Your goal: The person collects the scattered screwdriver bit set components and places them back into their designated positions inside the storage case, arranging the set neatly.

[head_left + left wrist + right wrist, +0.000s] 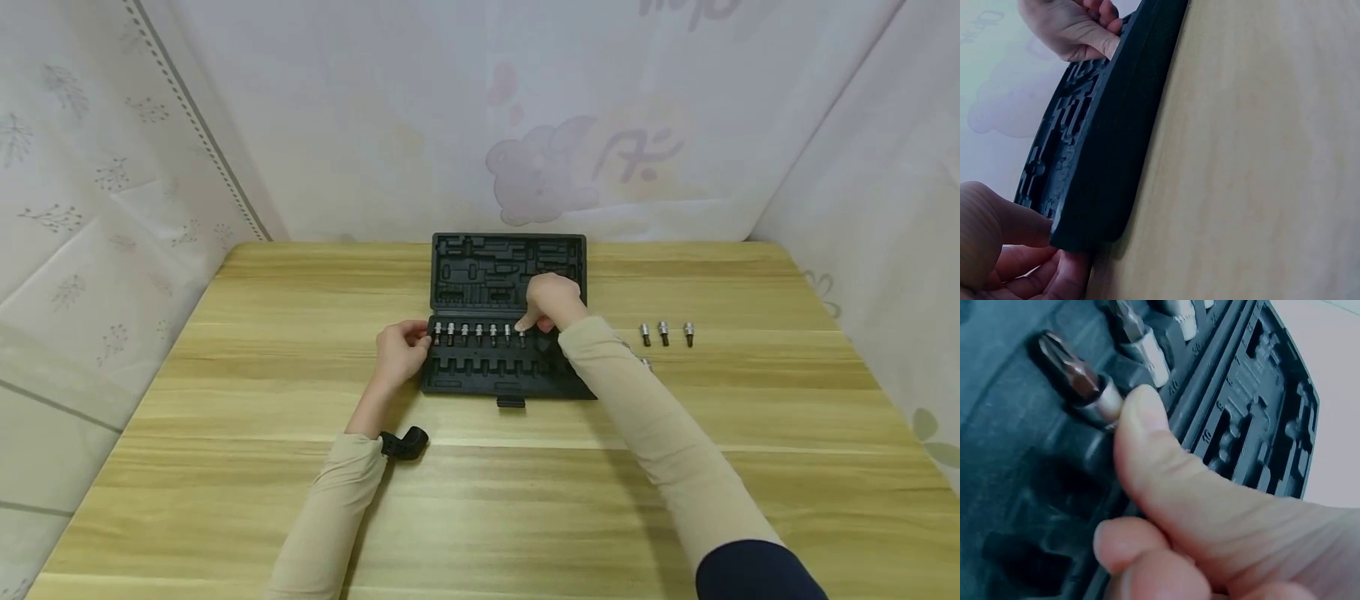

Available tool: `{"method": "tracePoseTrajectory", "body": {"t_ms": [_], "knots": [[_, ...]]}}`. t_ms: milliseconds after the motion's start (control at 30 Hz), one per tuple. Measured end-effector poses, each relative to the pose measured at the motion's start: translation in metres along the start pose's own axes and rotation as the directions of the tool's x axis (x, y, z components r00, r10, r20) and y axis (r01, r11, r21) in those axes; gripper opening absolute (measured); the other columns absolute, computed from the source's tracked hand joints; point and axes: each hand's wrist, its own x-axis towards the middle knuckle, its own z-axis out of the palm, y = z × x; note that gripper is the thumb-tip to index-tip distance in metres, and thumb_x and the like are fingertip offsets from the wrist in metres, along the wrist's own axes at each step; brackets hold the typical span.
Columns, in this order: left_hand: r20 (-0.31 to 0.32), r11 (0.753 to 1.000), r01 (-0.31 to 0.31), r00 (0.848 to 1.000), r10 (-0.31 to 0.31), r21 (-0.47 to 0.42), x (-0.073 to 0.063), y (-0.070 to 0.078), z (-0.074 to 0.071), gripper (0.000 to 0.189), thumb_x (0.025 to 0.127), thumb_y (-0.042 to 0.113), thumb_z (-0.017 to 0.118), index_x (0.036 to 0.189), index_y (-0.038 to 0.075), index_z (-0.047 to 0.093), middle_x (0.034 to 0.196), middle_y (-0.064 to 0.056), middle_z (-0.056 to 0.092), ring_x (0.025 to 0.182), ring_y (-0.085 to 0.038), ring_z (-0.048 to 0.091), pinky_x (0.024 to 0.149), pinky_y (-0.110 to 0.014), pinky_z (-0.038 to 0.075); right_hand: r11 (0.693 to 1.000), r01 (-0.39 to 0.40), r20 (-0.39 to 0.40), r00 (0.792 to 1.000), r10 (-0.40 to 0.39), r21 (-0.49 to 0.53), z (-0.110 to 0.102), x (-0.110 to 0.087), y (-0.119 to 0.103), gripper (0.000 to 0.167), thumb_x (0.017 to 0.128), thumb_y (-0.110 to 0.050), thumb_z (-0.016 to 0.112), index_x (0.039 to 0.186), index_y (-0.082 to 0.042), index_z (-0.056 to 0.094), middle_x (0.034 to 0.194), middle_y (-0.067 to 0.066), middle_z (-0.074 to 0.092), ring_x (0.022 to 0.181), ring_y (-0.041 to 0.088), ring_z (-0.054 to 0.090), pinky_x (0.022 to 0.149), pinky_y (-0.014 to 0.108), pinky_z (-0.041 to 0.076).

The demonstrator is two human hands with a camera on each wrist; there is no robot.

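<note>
The left hand (401,354) grips the case (465,388) by its left edge, fingertips partly hidden. Seven bits (479,335) lie along the hinge; the right hand (553,300), fingers curled, presses its thumb on the last (its palm is out of sight). Rightward, a sleeve (637,408) nearly hides one bit (647,365) near three loose ones (663,333).

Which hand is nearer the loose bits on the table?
Right. The right hand is over the case, touching a seated bit, left of the loose bits. The left hand grips the case's left edge, with the case between it and them.
</note>
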Motion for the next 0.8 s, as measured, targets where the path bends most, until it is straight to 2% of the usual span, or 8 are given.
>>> {"method": "tracePoseTrajectory", "body": {"t_ms": [100, 233, 300, 533, 600, 700, 800], "knots": [[-0.008, 1.0, 0.003, 1.0, -0.003, 0.001, 0.0, 0.0, -0.001, 0.02, 0.083, -0.004, 0.06, 0.102, -0.008, 0.067, 0.087, -0.019, 0.066, 0.078, -0.027, 0.062, 0.069, -0.033, 0.051, 1.0, 0.015, -0.057, 0.998, -0.015, -0.001, 0.005, -0.002, -0.001, 0.067, 0.079, -0.048, 0.07, 0.127, -0.002, 0.056, 0.089, 0.007, 0.066, 0.051, 0.008, 0.052, 0.071, 0.032, 0.049], [-0.003, 1.0, 0.003, 1.0, -0.003, 0.001, 0.001, 0.0, -0.002, 0.021, 0.084, -0.003, 0.06, 0.103, -0.008, 0.067, 0.088, -0.019, 0.066, 0.079, -0.028, 0.062, 0.071, -0.034, 0.051, 0.999, 0.053, -0.137, 0.989, -0.051, 0.009, 0.012, -0.005, -0.001, 0.048, 0.079, -0.044, 0.071, 0.106, -0.004, 0.068, 0.065, 0.001, 0.065, 0.049, 0.009, 0.056, 0.067, 0.032, 0.05], [0.004, 1.0, 0.006, 1.0, -0.006, -0.001, 0.0, 0.001, -0.001, 0.021, 0.084, -0.003, 0.06, 0.103, -0.008, 0.067, 0.089, -0.019, 0.066, 0.08, -0.028, 0.062, 0.071, -0.034, 0.051, 0.996, 0.078, -0.168, 0.983, -0.072, 0.031, 0.015, -0.006, 0.001, 0.039, 0.08, -0.041, 0.072, 0.095, -0.005, 0.069, 0.058, 0.001, 0.061, 0.048, 0.01, 0.056, 0.063, 0.032, 0.05], [-0.002, 1.0, 0.022, 1.0, -0.022, -0.004, 0.001, 0.001, 0.0, 0.021, 0.084, -0.003, 0.061, 0.104, -0.008, 0.067, 0.09, -0.019, 0.066, 0.08, -0.027, 0.062, 0.071, -0.033, 0.05, 0.97, 0.169, -0.247, 0.961, -0.122, 0.175, 0.026, -0.005, 0.014, 0.03, 0.077, -0.036, 0.076, 0.073, -0.009, 0.066, 0.051, 0.002, 0.057, 0.048, 0.014, 0.055, 0.053, 0.03, 0.045], [0.0, 1.0, 0.027, 1.0, -0.027, -0.007, 0.001, 0.0, 0.0, 0.021, 0.084, -0.003, 0.061, 0.104, -0.008, 0.067, 0.09, -0.019, 0.066, 0.08, -0.027, 0.061, 0.07, -0.032, 0.05, 0.95, 0.195, -0.249, 0.959, -0.133, 0.242, 0.027, -0.005, 0.017, 0.031, 0.078, -0.034, 0.076, 0.064, -0.01, 0.064, 0.05, 0.002, 0.057, 0.048, 0.015, 0.055, 0.049, 0.029, 0.042], [0.0, 1.0, 0.03, 1.0, -0.03, -0.007, 0.001, 0.0, 0.0, 0.021, 0.085, -0.003, 0.06, 0.104, -0.008, 0.067, 0.09, -0.019, 0.066, 0.08, -0.027, 0.061, 0.07, -0.032, 0.05, 0.904, 0.236, -0.25, 0.956, -0.151, 0.357, 0.027, -0.006, 0.021, 0.033, 0.079, -0.03, 0.075, 0.058, -0.008, 0.064, 0.05, 0.002, 0.058, 0.049, 0.018, 0.057, 0.047, 0.028, 0.04], [-0.001, 1.0, 0.028, 1.0, -0.028, -0.004, 0.0, 0.0, 0.0, 0.021, 0.085, -0.003, 0.06, 0.104, -0.008, 0.067, 0.09, -0.019, 0.066, 0.08, -0.027, 0.061, 0.07, -0.032, 0.05, 0.847, 0.256, -0.252, 0.956, -0.15, 0.466, 0.026, -0.01, 0.024, 0.028, 0.081, -0.026, 0.074, 0.065, -0.004, 0.068, 0.052, 0.003, 0.06, 0.054, 0.021, 0.06, 0.051, 0.031, 0.044]]}}
